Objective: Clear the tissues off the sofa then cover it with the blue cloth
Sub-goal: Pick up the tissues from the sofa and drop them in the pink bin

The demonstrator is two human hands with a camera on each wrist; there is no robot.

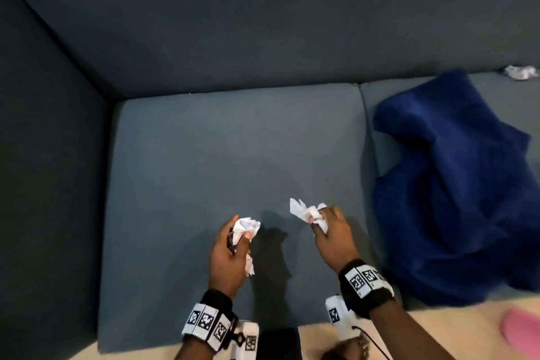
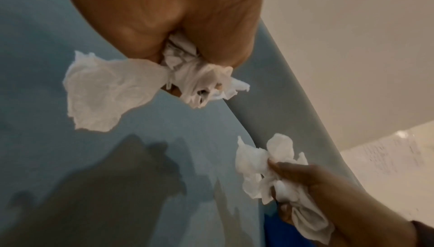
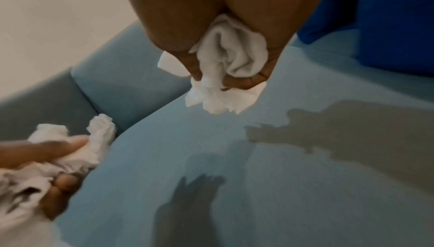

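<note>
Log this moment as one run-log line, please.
left hand: grips crumpled tissues | right hand: grips tissues | one tissue on sofa | blue cloth: bunched, unspread

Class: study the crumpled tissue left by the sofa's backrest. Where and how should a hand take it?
Pinch the raised middle of the crumpled tissue from above and in front; the sofa's backrest blocks the rear, and the blue cloth lies nearer. Its wad shape offers folds to grip.

We see white tissues (image 1: 247,226) against a grey-blue sofa (image 1: 222,149), a deep blue cloth (image 1: 455,199) at three o'clock, black-and-white checked wristbands (image 1: 207,323), and something pink (image 1: 523,330) at four o'clock.
</note>
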